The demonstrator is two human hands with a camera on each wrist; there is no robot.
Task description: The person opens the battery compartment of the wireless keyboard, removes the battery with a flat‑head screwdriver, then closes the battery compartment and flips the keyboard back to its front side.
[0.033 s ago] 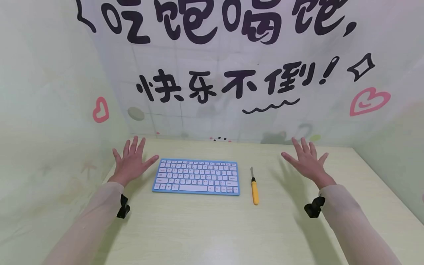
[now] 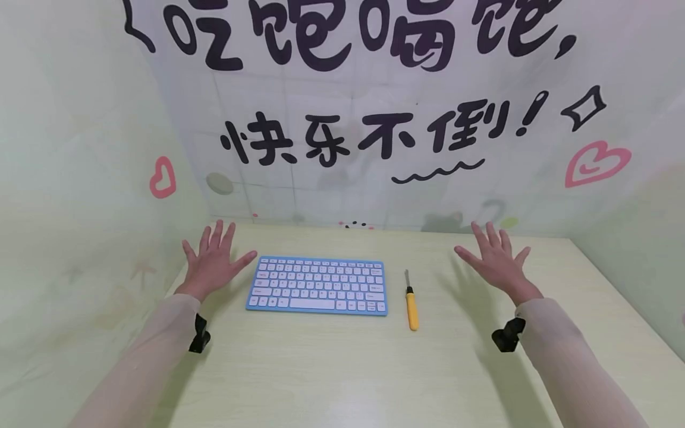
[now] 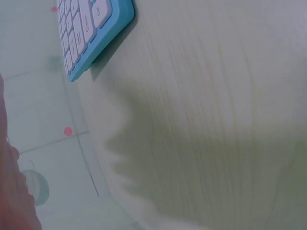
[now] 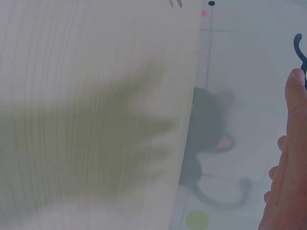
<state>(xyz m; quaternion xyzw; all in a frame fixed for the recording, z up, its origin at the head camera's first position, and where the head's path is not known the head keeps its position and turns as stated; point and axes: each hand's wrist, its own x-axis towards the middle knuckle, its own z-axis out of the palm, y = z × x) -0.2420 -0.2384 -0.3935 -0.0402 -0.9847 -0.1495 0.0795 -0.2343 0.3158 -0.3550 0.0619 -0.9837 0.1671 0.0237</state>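
In the head view my left hand (image 2: 212, 264) is held above the table with its fingers spread, just left of a keyboard (image 2: 318, 286). The keyboard is blue with white keys and lies flat. A screwdriver (image 2: 411, 304) with a yellow handle lies to the right of it, its metal tip toward the wall. Farther right, my right hand (image 2: 500, 263) hovers with fingers spread and nothing in them. The left wrist view catches a corner of the keyboard (image 3: 96, 28) and the edge of the left hand (image 3: 14, 191). In the right wrist view the right hand (image 4: 288, 158) shows at the right edge.
A pale wood-grain table (image 2: 332, 368) carries these things. Behind it rises a light wall covering (image 2: 321, 196) with large black writing and pink hearts. Similar covering (image 2: 80, 208) borders the left side, close to the left arm. Both wrists bear small black devices (image 2: 200, 334).
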